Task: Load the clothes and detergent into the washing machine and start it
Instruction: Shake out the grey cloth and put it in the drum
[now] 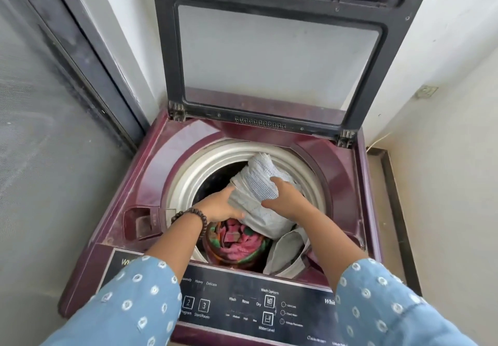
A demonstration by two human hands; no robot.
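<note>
Over the drum mouth of the maroon top-load washing machine [113,194], a bundle of pale grey and white dotted cloth [258,200] is held half inside the drum. Left hand [219,206] grips its near-left side, fingers curled under; right hand [287,197] clutches its top. Below lies a pink, green and red garment [237,240]. Behind, the lid [277,57] stands raised. Nearest is the dark control panel [242,305].
</note>
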